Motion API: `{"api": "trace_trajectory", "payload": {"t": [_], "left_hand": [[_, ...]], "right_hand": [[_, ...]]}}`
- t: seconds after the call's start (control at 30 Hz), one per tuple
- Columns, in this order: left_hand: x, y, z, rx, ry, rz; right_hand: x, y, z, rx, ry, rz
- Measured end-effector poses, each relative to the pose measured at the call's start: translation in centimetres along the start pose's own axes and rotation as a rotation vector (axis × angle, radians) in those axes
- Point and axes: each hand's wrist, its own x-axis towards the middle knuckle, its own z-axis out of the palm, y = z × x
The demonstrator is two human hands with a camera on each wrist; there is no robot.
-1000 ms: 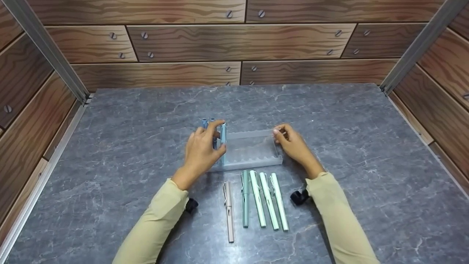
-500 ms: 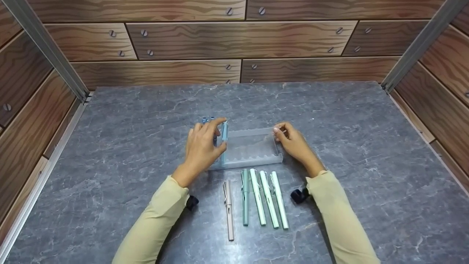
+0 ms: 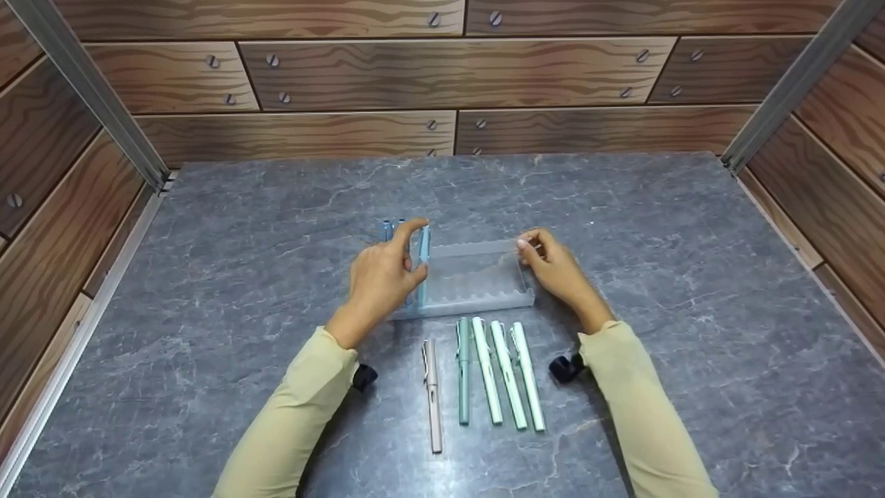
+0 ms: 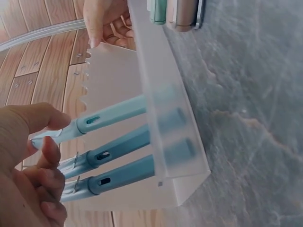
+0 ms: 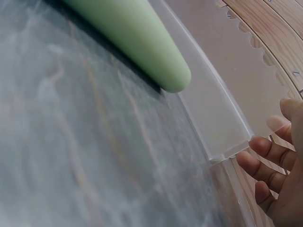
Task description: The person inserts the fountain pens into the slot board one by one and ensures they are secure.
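Observation:
A clear, frosted plastic pen tray (image 3: 480, 304) with scalloped notches along its edges stands mid-table. My left hand (image 3: 377, 273) is at its left end and pinches the cap end of a light blue pen (image 4: 113, 113) between thumb and forefinger; the pen's other end sits behind the tray's frosted wall. Alongside it two darker blue pens (image 4: 125, 142) lie in the tray, close to my curled other fingers. My right hand (image 3: 553, 270) holds the tray's far right corner between thumb and fingers.
In front of the tray, on the grey marbled table (image 3: 207, 290), lie a dark green pen (image 3: 463, 373), several pale green pens (image 3: 508, 377) and a rose-beige pen (image 3: 432, 401). Wood-patterned panels (image 3: 456, 76) enclose the table at the back and sides.
My left hand's other fingers have drawn back and curled, while thumb and forefinger stay at the light blue pen, which has shifted very slightly away. The right hand keeps its place at the tray corner.

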Motion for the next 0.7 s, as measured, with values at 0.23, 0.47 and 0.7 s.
{"api": "trace_trajectory", "payload": {"t": [0.23,0.47,0.7], "left_hand": [[0.36,0.36,-0.36,-0.015,-0.091,-0.100],[0.65,0.39,-0.54,0.007,-0.108,-0.150],[0.85,0.24,-0.54,0.037,-0.107,-0.178]], "right_hand": [[-0.12,-0.37,-0.16,0.011,-0.007,0.019],[-0.11,-0.38,-0.09,0.022,0.006,0.027],[-0.06,-0.28,-0.08,0.019,0.008,0.016]]}}
